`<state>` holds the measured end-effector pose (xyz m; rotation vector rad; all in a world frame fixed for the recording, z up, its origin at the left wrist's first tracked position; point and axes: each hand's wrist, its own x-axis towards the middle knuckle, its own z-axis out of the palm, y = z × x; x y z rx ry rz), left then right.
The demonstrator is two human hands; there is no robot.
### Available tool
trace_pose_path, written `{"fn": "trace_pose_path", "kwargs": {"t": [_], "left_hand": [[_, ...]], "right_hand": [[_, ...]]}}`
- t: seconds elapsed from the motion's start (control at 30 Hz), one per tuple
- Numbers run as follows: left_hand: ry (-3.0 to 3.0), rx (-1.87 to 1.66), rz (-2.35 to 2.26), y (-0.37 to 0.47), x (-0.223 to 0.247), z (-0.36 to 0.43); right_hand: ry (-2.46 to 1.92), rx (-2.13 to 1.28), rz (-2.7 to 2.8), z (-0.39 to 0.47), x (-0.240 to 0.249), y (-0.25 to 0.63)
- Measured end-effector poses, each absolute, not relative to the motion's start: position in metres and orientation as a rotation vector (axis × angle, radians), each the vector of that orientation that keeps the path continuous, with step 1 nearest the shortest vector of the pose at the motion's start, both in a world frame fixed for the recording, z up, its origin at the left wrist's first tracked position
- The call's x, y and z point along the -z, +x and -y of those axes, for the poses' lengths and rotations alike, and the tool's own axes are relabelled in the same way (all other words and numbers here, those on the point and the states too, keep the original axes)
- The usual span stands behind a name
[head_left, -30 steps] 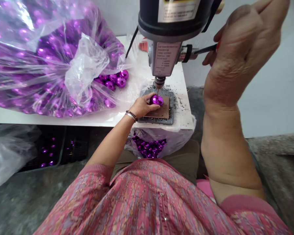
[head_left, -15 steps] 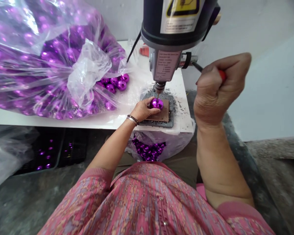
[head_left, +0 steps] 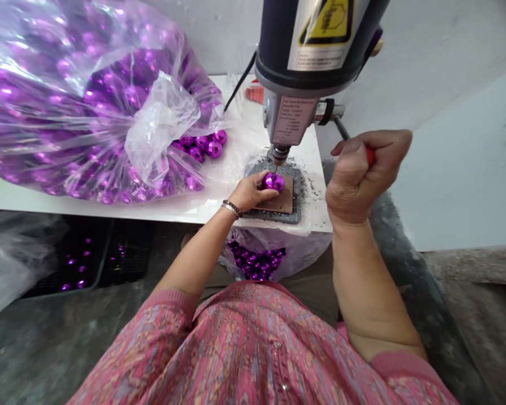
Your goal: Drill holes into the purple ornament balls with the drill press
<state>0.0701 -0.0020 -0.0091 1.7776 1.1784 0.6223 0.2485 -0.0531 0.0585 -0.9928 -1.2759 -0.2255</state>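
Note:
On the brown board (head_left: pixel 283 201) over the grey drill base (head_left: pixel 296 216), my left hand (head_left: pixel 253 191) grips a shiny purple ball (head_left: pixel 274 181) between thumb and fingers. The thin bit (head_left: pixel 276 168) under the drill chuck (head_left: pixel 278 153) meets the top of the ball; how deep it reaches I cannot tell. My right hand (head_left: pixel 358 174) is closed round the red knob (head_left: pixel 370 157) of the drill press lever (head_left: pixel 341 128), to the right of the drill head (head_left: pixel 292 119).
A large clear bag of purple balls (head_left: pixel 67 129) covers the left of the white table (head_left: pixel 152 210). Loose purple balls (head_left: pixel 214 148) lie beside it. An open bag of purple balls (head_left: pixel 258 261) hangs at the front edge. Dark crates (head_left: pixel 126 253) stand lower left.
My right hand has come down and slightly left with the lever. My left hand still holds the ball under the bit. The view has shifted slightly.

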Motion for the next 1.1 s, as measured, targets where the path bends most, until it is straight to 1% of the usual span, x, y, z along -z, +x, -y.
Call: {"fn": "trace_pose_path", "kwargs": {"t": [0.3,0.37,0.47,0.57,0.63,0.77,0.93,1.03,1.1], "left_hand": [[1.811,-0.610,-1.222,0.070,0.003,0.005],[1.816,-0.610,-1.232,0.070,0.003,0.005],[1.832,-0.636,-1.230,0.070,0.007,0.006],[1.856,-0.674,-1.181,0.066,0.012,0.010],[1.861,-0.706,-1.099,0.060,0.017,0.014],[1.904,-0.731,-0.915,0.044,0.024,0.020],[2.050,-0.604,-0.797,0.032,0.021,0.026],[2.064,-0.549,-0.900,0.028,0.013,0.020],[2.089,-0.619,-1.140,0.022,0.004,0.006]], "right_hand": [[-0.915,0.135,1.242,0.049,-0.025,0.247],[-0.905,0.141,1.227,0.048,-0.033,0.246],[-0.907,0.145,1.202,0.044,-0.069,0.245],[-0.983,0.006,1.113,0.037,-0.110,0.244],[-1.002,-0.046,1.094,0.034,-0.126,0.244],[-1.008,-0.081,1.086,0.032,-0.129,0.244],[-0.994,-0.111,1.073,0.036,-0.124,0.242],[-0.987,-0.126,1.075,0.042,-0.125,0.240],[-1.013,-0.139,1.078,0.046,-0.125,0.239]]}}
